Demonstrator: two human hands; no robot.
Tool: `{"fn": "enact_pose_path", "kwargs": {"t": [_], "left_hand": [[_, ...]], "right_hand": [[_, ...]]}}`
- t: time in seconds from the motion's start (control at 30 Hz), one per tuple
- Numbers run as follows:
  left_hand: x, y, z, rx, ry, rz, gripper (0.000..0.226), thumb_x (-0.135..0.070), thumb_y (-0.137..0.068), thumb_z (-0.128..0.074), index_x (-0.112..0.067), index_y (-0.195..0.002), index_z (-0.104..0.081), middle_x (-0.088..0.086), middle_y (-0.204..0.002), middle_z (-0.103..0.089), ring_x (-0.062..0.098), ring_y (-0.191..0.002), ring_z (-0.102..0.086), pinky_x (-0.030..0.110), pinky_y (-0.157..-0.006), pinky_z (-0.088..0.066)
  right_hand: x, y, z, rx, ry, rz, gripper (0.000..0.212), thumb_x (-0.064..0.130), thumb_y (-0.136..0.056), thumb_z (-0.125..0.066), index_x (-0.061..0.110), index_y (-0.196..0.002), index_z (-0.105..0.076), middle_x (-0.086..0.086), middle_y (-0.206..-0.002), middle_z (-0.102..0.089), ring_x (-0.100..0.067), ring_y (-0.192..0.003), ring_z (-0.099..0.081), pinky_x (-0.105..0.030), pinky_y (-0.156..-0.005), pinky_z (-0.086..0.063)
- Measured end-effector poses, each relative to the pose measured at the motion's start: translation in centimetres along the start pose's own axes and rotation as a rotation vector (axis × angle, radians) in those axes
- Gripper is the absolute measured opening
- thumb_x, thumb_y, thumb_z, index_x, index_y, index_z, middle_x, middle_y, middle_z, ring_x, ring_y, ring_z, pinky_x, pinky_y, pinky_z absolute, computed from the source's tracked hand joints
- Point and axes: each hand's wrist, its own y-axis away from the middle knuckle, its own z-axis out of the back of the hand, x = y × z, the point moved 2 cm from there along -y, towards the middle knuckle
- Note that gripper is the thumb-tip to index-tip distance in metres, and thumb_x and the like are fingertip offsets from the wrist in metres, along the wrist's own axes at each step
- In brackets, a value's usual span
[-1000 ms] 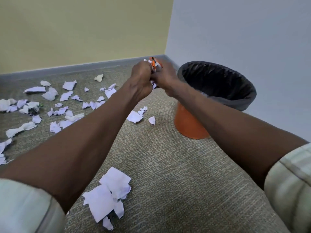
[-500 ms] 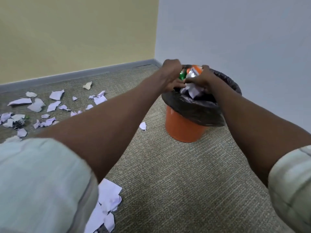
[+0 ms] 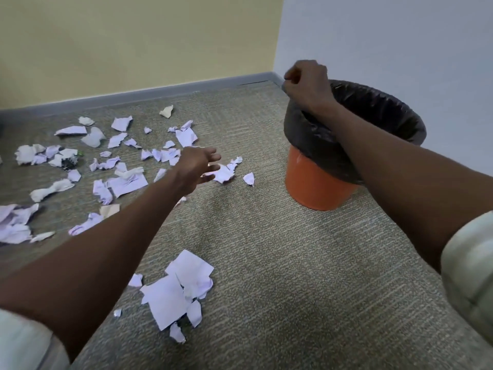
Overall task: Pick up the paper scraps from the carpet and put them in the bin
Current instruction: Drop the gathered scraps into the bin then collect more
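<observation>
Both of my hands hold nothing. On my left hand (image 3: 197, 166) the fingers are spread and relaxed; it reaches out low over the carpet (image 3: 280, 263), with its fingertips just above a torn white scrap (image 3: 225, 173). A smaller scrap (image 3: 249, 178) lies just to the right of that one. My right hand (image 3: 306, 81) is raised above the near-left rim of the bin (image 3: 317, 182), fingers loosely curled into a soft fist with nothing inside that I can see; my forearm crosses over the rim.

Under that hand, the bin is an orange bucket lined with a black bag (image 3: 373, 113) folded over its edge. It stands in the corner where a yellow wall (image 3: 133, 44) meets a pale blue wall (image 3: 386, 36).

Paper scraps (image 3: 120, 180) are strewn thickly to the left of and beyond my left hand. A separate cluster of larger white pieces (image 3: 178, 292) lies well behind it, beneath my left forearm.
</observation>
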Motion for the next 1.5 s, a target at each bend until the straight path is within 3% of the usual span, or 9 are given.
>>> {"fn": "enact_pose_path", "kwargs": {"t": [0.2,0.33,0.4,0.5,0.7,1.03,1.13,1.27,1.5], "left_hand": [[6.2,1.9,5.3,0.057,-0.396,-0.01,0.025,-0.035,-0.1,-0.05,-0.013,-0.105,-0.062,0.008,-0.112,-0.066,0.024,-0.086,-0.064,0.031,-0.07,-0.044],[10.5,4.2,7.8,0.066,-0.793,-0.126,0.084,-0.077,-0.083,-0.046,-0.006,-0.126,-0.056,0.007,-0.119,-0.062,0.026,-0.105,-0.059,0.034,-0.084,-0.045],[13.3,5.4,9.8,0.039,-1.016,-0.122,0.125,-0.101,-0.055,-0.036,-0.017,-0.148,-0.037,0.013,-0.147,-0.045,0.032,-0.131,-0.046,0.047,-0.104,-0.04],[17.6,7.7,12.6,0.026,-1.251,-0.047,0.142,-0.109,-0.034,-0.025,-0.036,-0.155,-0.005,0.01,-0.164,-0.009,0.036,-0.15,-0.009,0.063,-0.114,-0.015],[23.0,12.4,15.0,-0.015,-1.351,-0.059,0.137,-0.108,-0.038,-0.03,-0.045,-0.151,0.015,0.01,-0.163,0.019,0.035,-0.149,0.019,0.071,-0.112,0.0],[25.3,14.0,14.0,-0.106,-1.365,-0.116,0.129,-0.106,-0.048,-0.034,-0.042,-0.154,-0.001,0.023,-0.161,0.012,0.044,-0.148,0.012,0.071,-0.111,-0.007],[25.8,13.9,13.6,-0.121,-1.421,-0.129,0.118,-0.101,-0.06,-0.03,-0.029,-0.153,-0.026,0.026,-0.159,-0.011,0.044,-0.146,-0.014,0.067,-0.111,-0.018],[25.7,14.1,12.9,-0.172,-1.358,-0.323,0.089,-0.077,-0.078,-0.045,-0.011,-0.137,-0.045,0.018,-0.14,-0.042,0.035,-0.123,-0.044,0.047,-0.101,-0.035],[25.2,14.1,11.1,-0.153,-1.033,-0.395,0.036,-0.037,-0.095,-0.049,-0.016,-0.124,-0.044,0.002,-0.108,-0.042,0.017,-0.094,-0.042,0.032,-0.08,-0.039]], "right_hand": [[4.6,5.9,-8.6,0.594,0.051,0.232,0.049,0.03,-0.081,-0.076,0.008,-0.122,-0.06,-0.011,-0.111,-0.066,-0.018,-0.087,-0.062,-0.024,-0.068,-0.048],[6.2,12.9,-15.2,1.098,0.205,0.288,0.107,0.054,-0.064,-0.083,0.02,-0.148,-0.025,-0.013,-0.147,-0.039,-0.029,-0.117,-0.054,-0.041,-0.088,-0.055],[7.0,16.7,-17.8,1.265,0.28,0.353,0.129,0.066,-0.054,-0.082,0.032,-0.152,-0.006,-0.014,-0.158,-0.017,-0.039,-0.136,-0.038,-0.054,-0.102,-0.045],[7.7,22.2,-20.2,1.374,0.414,0.476,0.144,0.074,-0.05,-0.078,0.037,-0.15,0.018,-0.017,-0.161,0.012,-0.043,-0.147,-0.009,-0.06,-0.114,-0.024],[7.3,28.4,-22.2,1.402,0.559,0.615,0.15,0.083,-0.045,-0.073,0.037,-0.147,0.027,-0.016,-0.157,0.03,-0.04,-0.148,0.009,-0.057,-0.115,-0.016],[7.1,31.0,-23.2,1.27,0.502,0.744,0.151,0.077,-0.044,-0.078,0.028,-0.152,0.016,-0.024,-0.158,0.008,-0.044,-0.144,-0.007,-0.056,-0.105,-0.035],[7.2,31.6,-23.3,1.221,0.334,0.808,0.141,0.064,-0.05,-0.084,0.024,-0.154,0.003,-0.023,-0.146,-0.017,-0.043,-0.128,-0.032,-0.049,-0.096,-0.043],[7.3,32.3,-23.0,1.159,0.263,0.834,0.119,0.05,-0.056,-0.084,0.023,-0.15,-0.016,-0.02,-0.132,-0.029,-0.035,-0.11,-0.04,-0.036,-0.076,-0.038],[6.8,32.9,-23.5,1.115,0.023,0.612,0.065,0.016,-0.07,-0.077,0.015,-0.123,-0.039,-0.012,-0.108,-0.038,-0.024,-0.089,-0.047,-0.035,-0.068,-0.044]]}}
